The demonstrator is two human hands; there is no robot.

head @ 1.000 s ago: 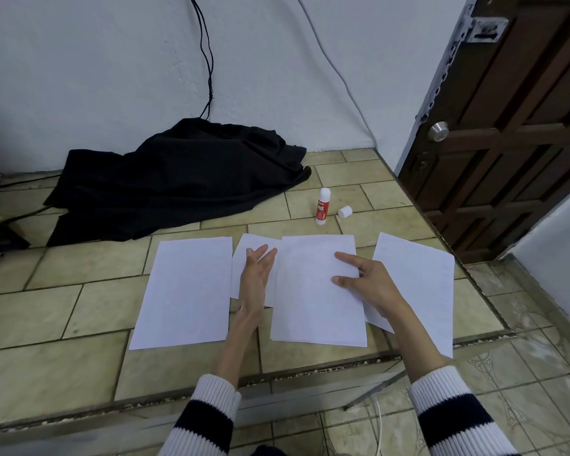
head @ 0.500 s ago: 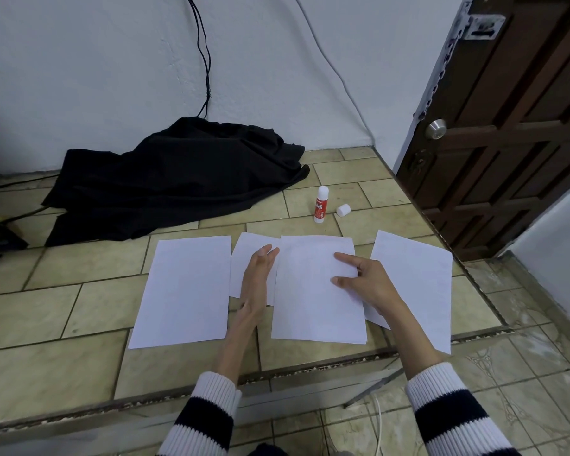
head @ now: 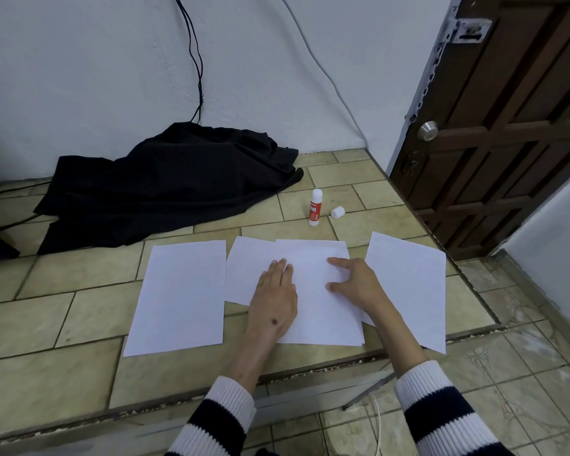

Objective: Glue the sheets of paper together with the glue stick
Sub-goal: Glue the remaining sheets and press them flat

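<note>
Pressing the overlapped middle sheets flat on the tiled surface (head: 79, 311) so the glued seam bonds.

Judgement: do it well by rubbing firmly along the overlap from centre outward, keeping the other palm planted so nothing shifts. Loose left sheet (head: 181, 291) at 9 o'clock, untouched. Under sheet (head: 247, 271) peeks out beside it. Left hand (head: 273, 297) flat, fingers extended together, palm pressing the seam where the top sheet (head: 316, 291) overlaps. Right hand (head: 352, 281) spread loosely, forefinger and thumb tips pressing that top sheet; neither hand grasps anything. Right sheet (head: 408, 284) at 3 o'clock. Glue stick (head: 315, 211) upright at 12 o'clock, uncapped, cap (head: 337, 212) just beside it.
</note>
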